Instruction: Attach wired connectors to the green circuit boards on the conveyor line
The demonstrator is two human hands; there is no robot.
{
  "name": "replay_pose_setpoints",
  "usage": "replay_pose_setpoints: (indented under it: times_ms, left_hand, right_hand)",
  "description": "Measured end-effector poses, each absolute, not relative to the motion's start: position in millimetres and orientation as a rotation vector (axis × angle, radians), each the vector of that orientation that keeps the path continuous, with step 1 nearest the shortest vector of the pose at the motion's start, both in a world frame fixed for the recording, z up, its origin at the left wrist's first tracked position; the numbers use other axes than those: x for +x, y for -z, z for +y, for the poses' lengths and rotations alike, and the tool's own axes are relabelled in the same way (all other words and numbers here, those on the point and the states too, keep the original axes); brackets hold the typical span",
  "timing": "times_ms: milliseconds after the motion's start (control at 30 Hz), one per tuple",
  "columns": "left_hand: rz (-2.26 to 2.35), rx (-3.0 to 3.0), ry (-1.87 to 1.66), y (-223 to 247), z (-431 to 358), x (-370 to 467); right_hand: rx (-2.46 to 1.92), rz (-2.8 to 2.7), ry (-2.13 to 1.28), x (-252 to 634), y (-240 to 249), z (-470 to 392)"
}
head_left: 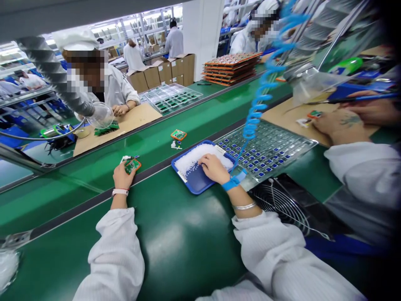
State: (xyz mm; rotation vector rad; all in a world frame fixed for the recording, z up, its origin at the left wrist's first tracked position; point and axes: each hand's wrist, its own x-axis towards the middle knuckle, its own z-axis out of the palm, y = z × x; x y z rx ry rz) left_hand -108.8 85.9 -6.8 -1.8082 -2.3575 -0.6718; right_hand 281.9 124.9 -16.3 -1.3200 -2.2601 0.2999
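Note:
My left hand (123, 175) is closed on a small green circuit board in an orange frame (133, 166), at the near side of the green conveyor belt. A small white part (125, 158) shows just beyond its fingers. My right hand (214, 168) reaches into a blue tray (196, 189) with many small white pieces (194, 157) heaped in it. Its fingers are bent together at the edge of the heap; whether they pinch a piece is too small to make out. A blue strap (233, 180) with a coiled blue cord (250, 121) circles my right wrist.
A second orange-framed board (178, 134) lies on the belt (150, 144). Right of the tray is a clear compartment tray (300, 144) with blue-and-white parts. A metal fan guard (282, 205) lies nearer me. Co-workers' hands (340, 123) work at right and across the belt.

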Motion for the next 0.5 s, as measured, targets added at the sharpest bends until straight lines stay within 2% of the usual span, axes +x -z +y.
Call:
replay_pose_setpoints:
  times_ms: [133,500]
  left_hand:
    - [-2.287,-1.727,0.706,9,85,-113]
    - [-2.034,-1.957,0.876,10,87,-81]
  right_hand:
    - [-1.288,-2.258,-0.347,283,13,124]
    - [-1.325,-2.270,-0.235,270,14,124]
